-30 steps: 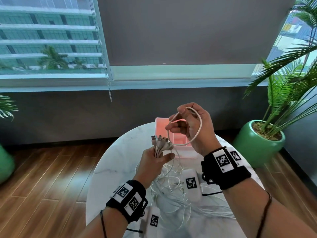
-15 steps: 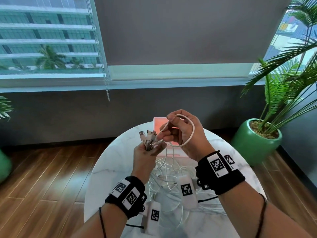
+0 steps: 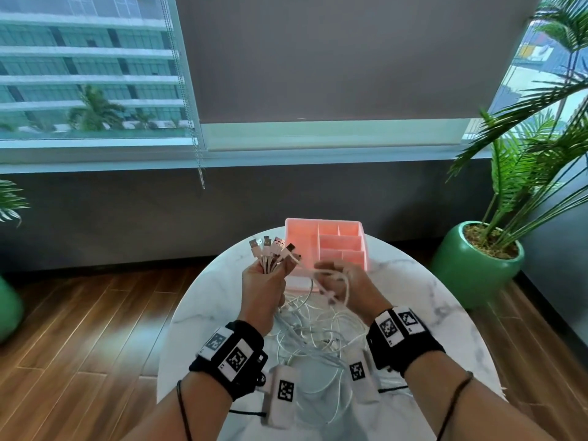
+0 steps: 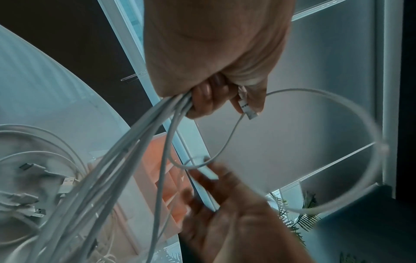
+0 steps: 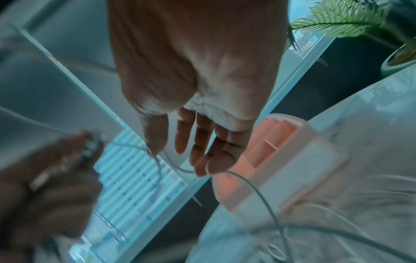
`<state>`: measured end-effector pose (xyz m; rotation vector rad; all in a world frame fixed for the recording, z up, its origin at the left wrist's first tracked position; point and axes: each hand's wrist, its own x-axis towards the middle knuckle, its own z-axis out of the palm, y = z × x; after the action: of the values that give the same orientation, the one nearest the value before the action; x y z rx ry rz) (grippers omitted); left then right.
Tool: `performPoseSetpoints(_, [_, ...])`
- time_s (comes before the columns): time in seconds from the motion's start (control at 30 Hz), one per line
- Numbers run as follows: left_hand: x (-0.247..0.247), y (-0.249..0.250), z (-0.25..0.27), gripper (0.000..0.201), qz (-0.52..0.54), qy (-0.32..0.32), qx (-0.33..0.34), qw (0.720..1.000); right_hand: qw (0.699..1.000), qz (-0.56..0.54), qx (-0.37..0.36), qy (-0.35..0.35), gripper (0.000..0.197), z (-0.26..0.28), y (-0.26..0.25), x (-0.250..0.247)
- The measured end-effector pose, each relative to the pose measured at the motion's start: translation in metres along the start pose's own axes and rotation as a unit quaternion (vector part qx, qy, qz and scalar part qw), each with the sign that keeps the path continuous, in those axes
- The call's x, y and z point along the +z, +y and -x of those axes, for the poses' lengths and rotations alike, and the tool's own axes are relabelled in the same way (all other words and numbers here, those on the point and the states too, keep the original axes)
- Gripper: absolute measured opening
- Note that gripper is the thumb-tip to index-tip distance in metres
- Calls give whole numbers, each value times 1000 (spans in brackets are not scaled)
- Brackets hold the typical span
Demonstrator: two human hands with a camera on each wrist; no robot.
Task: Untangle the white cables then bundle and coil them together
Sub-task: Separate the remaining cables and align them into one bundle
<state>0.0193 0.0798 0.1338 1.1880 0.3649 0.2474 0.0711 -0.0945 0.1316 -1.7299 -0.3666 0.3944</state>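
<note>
White cables [image 3: 305, 332] near the pink box [image 3: 331, 240]: left hand [image 3: 261, 288] is squeezing plugs [image 3: 270, 246] into a bundle; loose-fingered right hand [image 3: 353, 288] is looping one.

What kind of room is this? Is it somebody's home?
Probably a sitting corner in a city flat or office; I can't tell which. There's a big window looking out at a tall building, a potted palm on a wooden floor, and a small round marble table.

The round white marble desk [image 3: 216, 300] carries a pink organizer [image 3: 331, 240] with open compartments at its far edge. A loose tangle of white cables [image 3: 311, 342] lies on its middle, nearer than the organizer.
</note>
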Motion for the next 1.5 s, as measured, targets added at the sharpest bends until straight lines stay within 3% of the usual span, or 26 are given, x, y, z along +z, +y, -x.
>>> performPoseSetpoints(0.07, [1, 3, 1, 29, 0, -4, 2, 1000, 996, 38, 65, -44, 21, 2, 30, 4])
performPoseSetpoints(0.17, [2, 8, 3, 24, -2, 1, 3, 1000, 982, 111, 109, -105, 5, 9, 59, 17])
performPoseSetpoints(0.23, [1, 11, 2, 25, 3, 0, 6, 1000, 977, 149, 116, -99, 7, 14, 70, 23])
performPoseSetpoints(0.33, [-5, 13, 0, 29, 0, 8, 6, 1000, 987, 102, 119, -42, 6, 16, 72, 21])
performPoseSetpoints(0.43, [-12, 8, -1, 28, -4, 14, -4, 1000, 994, 16, 98, 40, 16, 11, 44, 10])
performPoseSetpoints(0.5, [-15, 2, 0, 24, -8, 21, -17, 1000, 996, -37, 66, 57, 21, 6, 11, 2])
performPoseSetpoints(0.57, [-13, -4, 2, 17, -14, 13, -26, 1000, 995, -86, 32, 50, 23, 4, -25, 0])
performPoseSetpoints(0.77, [5, -10, 11, 22, -23, -51, -15, 998, 972, -231, -45, -29, 22, 9, -111, 10])
performPoseSetpoints(0.97, [18, 1, 21, 21, 18, -164, -73, 983, 949, -309, -51, -36, 22, 6, -123, 21])
performPoseSetpoints(1.07, [13, 1, 23, 23, 9, -195, -84, 977, 942, -331, -60, 10, 24, -1, -114, 14])
performPoseSetpoints(1.27, [-9, -1, 22, 21, 40, -223, -89, 970, 942, -313, -59, 108, 25, -13, -96, -9])
performPoseSetpoints(1.37, [-9, 1, 19, 17, 37, -202, -80, 975, 950, -279, -50, 134, 20, -18, -79, -12])
performPoseSetpoints(1.43, [-9, 4, 14, 21, 51, -163, -73, 983, 963, -231, -31, 133, 17, -17, -57, -11])
performPoseSetpoints(1.5, [-10, 8, 9, 18, 68, -126, -68, 987, 989, -122, 7, 77, 19, -11, -25, -5])
